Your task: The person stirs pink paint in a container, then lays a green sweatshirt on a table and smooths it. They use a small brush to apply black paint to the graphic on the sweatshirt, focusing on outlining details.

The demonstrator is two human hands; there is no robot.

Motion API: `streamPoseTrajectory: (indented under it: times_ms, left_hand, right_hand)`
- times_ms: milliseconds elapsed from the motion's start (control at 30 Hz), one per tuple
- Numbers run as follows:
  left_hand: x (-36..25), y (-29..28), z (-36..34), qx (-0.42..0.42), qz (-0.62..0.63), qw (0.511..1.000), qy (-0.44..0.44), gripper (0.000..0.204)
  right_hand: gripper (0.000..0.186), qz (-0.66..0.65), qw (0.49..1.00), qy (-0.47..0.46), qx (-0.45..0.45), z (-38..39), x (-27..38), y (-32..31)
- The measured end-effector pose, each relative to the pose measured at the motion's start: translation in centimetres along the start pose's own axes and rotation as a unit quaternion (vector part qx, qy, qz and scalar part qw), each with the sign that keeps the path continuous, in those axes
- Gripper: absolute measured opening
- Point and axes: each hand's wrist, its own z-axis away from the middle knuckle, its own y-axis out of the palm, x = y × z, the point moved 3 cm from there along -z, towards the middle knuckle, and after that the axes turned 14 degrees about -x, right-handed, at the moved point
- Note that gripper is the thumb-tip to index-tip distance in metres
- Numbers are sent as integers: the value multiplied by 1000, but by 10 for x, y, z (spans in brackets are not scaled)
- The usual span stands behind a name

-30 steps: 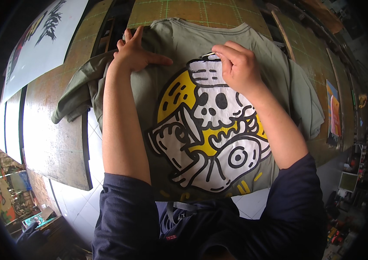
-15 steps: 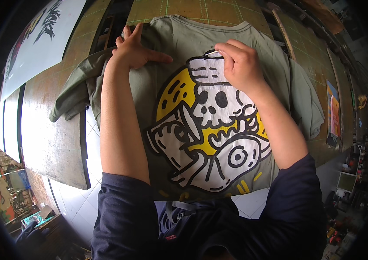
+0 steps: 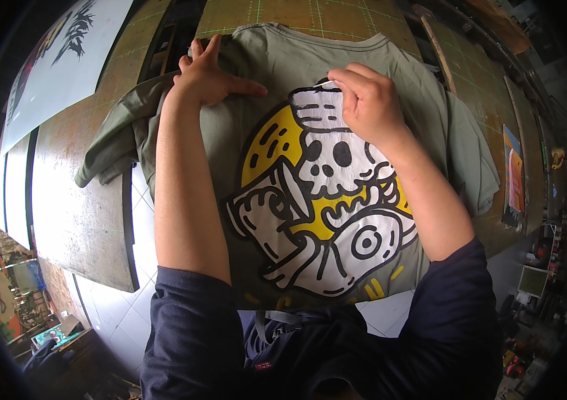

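A grey-green T-shirt (image 3: 297,57) lies spread out in front of me, collar at the far end. On it is a large print (image 3: 329,160) of a white skull with black outlines and yellow patches. My left hand (image 3: 209,79) rests on the shirt's upper left shoulder, fingers spread, thumb pointing toward the print. Between the thumb and fingers of my right hand (image 3: 371,105), a thin whitish stick (image 3: 324,84) is pinched. Its tip meets the black outline at the top of the print. The stick's other end is hidden in the hand.
Under the shirt is a brown board (image 3: 323,17) marked with green grid lines. More boards stand to the left, one bearing a white printed sheet (image 3: 60,63). A colourful card (image 3: 513,170) sits at the right. White floor tiles (image 3: 117,320) show below.
My right hand has shifted very slightly, and the stick's tip has moved a little to the left along the black outline. My left hand stays nearly in place.
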Motion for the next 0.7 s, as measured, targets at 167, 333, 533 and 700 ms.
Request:
streamPoseTrajectory:
  times_ms: [167,333,533,700]
  left_hand:
    - [1,0,1,-1,1,1000,-1,138]
    - [-1,0,1,3,-5,1000,-2,137]
    - [-1,-2,2,0,-14,1000,-6,138]
    - [-2,-3,3,4,-7,1000,-5,137]
  right_hand:
    - [14,-8,1000,6,-16,-2,2,-1]
    - [15,-24,1000,-2,-14,-1,3,2]
    - [16,-8,1000,-6,-3,0,4,3]
    - [16,3,1000,-2,-1,1,3,1]
